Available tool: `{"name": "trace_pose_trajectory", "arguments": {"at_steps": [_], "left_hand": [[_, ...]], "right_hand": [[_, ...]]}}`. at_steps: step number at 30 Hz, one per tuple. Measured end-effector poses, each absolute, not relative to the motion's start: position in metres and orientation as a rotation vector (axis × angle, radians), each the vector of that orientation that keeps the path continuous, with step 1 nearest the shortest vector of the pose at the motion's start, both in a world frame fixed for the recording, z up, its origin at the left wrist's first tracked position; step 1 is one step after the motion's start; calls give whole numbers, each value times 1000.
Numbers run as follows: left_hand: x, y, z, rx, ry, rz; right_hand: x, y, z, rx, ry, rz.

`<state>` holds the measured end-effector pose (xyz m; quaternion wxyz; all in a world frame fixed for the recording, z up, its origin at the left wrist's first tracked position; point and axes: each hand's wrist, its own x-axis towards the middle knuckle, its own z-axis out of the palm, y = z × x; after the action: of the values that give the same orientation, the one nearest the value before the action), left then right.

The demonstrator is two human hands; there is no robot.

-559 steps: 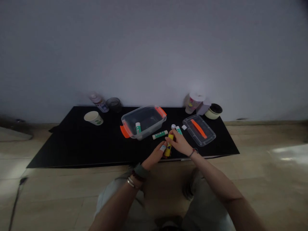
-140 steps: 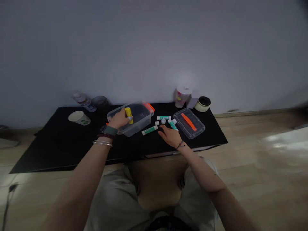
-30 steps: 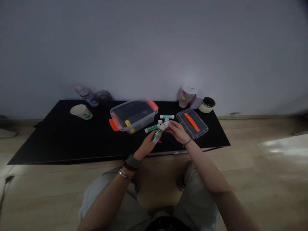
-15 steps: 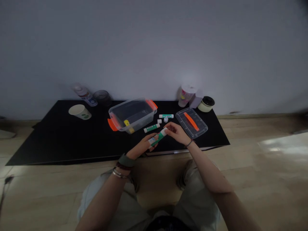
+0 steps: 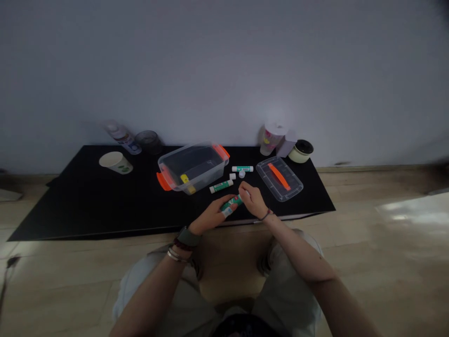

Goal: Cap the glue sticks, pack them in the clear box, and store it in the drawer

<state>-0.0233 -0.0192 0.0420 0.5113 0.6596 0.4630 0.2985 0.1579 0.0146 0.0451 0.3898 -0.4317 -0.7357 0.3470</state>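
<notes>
My left hand (image 5: 211, 217) is curled around a green-and-white glue stick (image 5: 231, 203), which lies across its fingers. My right hand (image 5: 252, 200) is at the stick's upper end, with its fingers closed over that end. On the black mat (image 5: 87, 206), a clear plastic box (image 5: 192, 168) with orange handles holds a yellow-labelled glue stick (image 5: 184, 179) lying on its floor. Just beyond my hands lie two more green glue sticks (image 5: 221, 186) (image 5: 242, 168) and small white caps (image 5: 242, 173).
A clear lid (image 5: 279, 178) with an orange strip lies right of my hands. A paper cup (image 5: 115, 162) stands at the left. Along the wall stand a spray bottle (image 5: 121, 136), a dark cup (image 5: 149, 142), a plastic cup (image 5: 271, 139), a small white box (image 5: 286, 146) and a round pot (image 5: 300, 151).
My right hand has come down and closer to my left hand, over the stick's upper end. The stick now lies flatter across my left fingers. The items on the mat stay in place.
</notes>
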Motion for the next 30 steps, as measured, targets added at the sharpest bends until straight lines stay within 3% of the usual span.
{"name": "trace_pose_trajectory", "arguments": {"at_steps": [19, 25, 30], "left_hand": [[-14, -26, 26, 2229, 1506, 534], [-19, -18, 42, 1920, 1312, 590], [-21, -19, 45, 1418, 1034, 663]], "right_hand": [[148, 22, 17, -1339, -1779, 976], [150, 21, 27, -1244, -1675, 1088], [157, 18, 52, -1076, -1843, 945]]}}
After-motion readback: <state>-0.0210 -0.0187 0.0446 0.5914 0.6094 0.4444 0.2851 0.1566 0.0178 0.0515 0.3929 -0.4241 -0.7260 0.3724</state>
